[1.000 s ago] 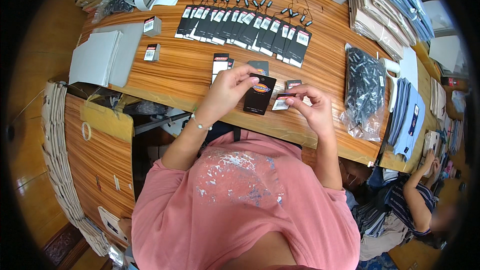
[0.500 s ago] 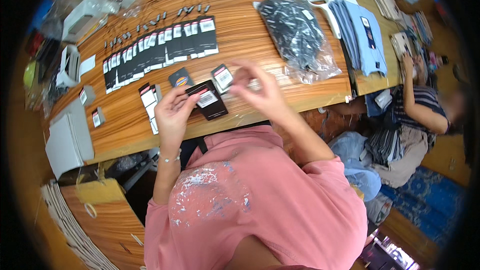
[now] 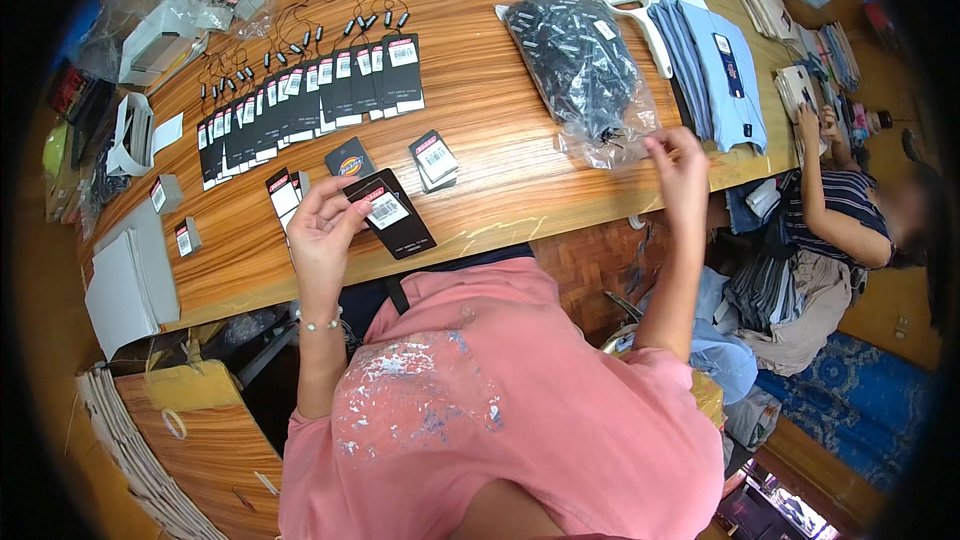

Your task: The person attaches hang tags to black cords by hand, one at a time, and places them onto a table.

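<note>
My left hand [image 3: 326, 222] pinches a black hang tag [image 3: 398, 218] with a white barcode sticker, tilted above the table's front edge. Out to the right, my right hand [image 3: 682, 172] has its fingertips closed at the mouth of a clear plastic bag [image 3: 582, 70]. Dark strings with small pale tips fill this bag. A small stack of white barcode stickers [image 3: 436, 161] lies just beyond the held tag. Beside it is a dark tag with a coloured logo [image 3: 350, 159], and more black and white tags [image 3: 283, 196] lie partly behind my left hand.
A fanned row of black tags with strings [image 3: 310, 90] spans the table's left half. Folded blue trousers [image 3: 716, 75] and a white-handled lint roller [image 3: 640, 20] lie right of the bag. Grey-white boards [image 3: 130, 285] overhang the left edge. A co-worker [image 3: 835, 205] sits at right.
My right hand has moved from beside the sticker stack rightward to the plastic bag's mouth. My left hand keeps the black tag, now tilted more and shifted slightly left and down.
</note>
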`<state>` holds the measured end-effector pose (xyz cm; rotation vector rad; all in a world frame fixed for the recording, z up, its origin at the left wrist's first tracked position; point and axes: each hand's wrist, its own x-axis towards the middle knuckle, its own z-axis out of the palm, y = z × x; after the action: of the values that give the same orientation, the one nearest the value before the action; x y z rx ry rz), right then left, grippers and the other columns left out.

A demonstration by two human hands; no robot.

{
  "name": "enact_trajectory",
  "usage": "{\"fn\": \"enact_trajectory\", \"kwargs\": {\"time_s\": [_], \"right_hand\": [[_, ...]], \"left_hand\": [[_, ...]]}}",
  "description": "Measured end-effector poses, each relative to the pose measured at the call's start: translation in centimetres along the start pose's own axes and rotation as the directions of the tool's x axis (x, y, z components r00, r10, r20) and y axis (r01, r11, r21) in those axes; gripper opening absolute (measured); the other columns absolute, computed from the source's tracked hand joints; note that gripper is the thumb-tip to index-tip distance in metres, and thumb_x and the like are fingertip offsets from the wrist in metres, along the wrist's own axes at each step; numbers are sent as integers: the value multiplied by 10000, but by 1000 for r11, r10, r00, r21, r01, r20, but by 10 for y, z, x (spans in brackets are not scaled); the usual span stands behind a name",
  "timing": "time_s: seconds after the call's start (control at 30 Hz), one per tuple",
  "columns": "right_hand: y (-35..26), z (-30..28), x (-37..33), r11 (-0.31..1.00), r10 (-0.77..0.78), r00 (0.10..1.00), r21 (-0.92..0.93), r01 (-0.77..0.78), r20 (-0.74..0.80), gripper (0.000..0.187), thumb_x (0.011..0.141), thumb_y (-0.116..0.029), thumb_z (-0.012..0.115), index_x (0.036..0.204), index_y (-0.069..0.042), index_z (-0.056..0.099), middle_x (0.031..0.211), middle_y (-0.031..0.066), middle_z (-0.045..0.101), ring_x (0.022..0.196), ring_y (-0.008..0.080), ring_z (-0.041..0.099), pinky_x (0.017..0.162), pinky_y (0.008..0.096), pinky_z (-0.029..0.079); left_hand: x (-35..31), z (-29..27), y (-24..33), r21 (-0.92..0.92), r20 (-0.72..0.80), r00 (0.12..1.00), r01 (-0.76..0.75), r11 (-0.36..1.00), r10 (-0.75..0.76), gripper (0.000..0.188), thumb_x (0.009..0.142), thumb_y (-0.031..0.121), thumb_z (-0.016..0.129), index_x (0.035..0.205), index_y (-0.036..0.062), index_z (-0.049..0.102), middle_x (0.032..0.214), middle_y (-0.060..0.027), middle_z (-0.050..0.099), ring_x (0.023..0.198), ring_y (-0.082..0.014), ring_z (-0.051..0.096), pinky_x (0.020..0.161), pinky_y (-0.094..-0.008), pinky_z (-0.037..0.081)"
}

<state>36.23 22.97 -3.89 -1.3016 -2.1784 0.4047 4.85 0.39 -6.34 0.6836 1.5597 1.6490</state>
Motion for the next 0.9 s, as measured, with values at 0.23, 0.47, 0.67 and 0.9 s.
{"fn": "enact_trajectory", "kwargs": {"time_s": [0.23, 0.47, 0.67, 0.9], "right_hand": [[-6, -20, 35, 835, 94, 989, 533, -139, 110, 133, 826, -101, 544, 744, 3, 530, 691, 6, 550, 668, 62, 494, 616, 201, 392], [-23, -32, 37, 807, 60, 994, 581, -105, 96, 129, 825, -66, 540, 718, -12, 495, 755, 28, 552, 657, 61, 454, 621, 192, 369], [-36, -30, 32, 672, -17, 999, 739, 46, -47, 111, 852, -21, 479, 751, -15, 434, 886, 158, 596, 706, 122, 528, 692, 243, 411], [-52, -37, 37, 534, 37, 990, 840, 95, -135, 90, 865, -44, 487, 787, -16, 451, 796, 126, 574, 672, 133, 502, 674, 237, 406]], "left_hand": [[-1, -14, -7, -5, 43, 998, 35, 999, -35, 232, 772, -51, 584, 996, -21, 534, 847, -75, 615, 752, -85, 575, 641, -182, 462], [-5, -24, -5, -1, 90, 994, 54, 999, -54, 204, 772, -58, 581, 967, -29, 531, 873, -79, 606, 780, -95, 577, 675, -190, 467], [-6, -26, -3, -14, 100, 994, 55, 998, -53, 199, 771, -61, 579, 960, -27, 529, 872, -79, 607, 781, -95, 575, 692, -194, 466], [-6, -17, 0, -45, 163, 984, 78, 996, -70, 183, 769, -60, 580, 943, -29, 534, 877, -76, 600, 794, -102, 578, 704, -198, 468]]}}
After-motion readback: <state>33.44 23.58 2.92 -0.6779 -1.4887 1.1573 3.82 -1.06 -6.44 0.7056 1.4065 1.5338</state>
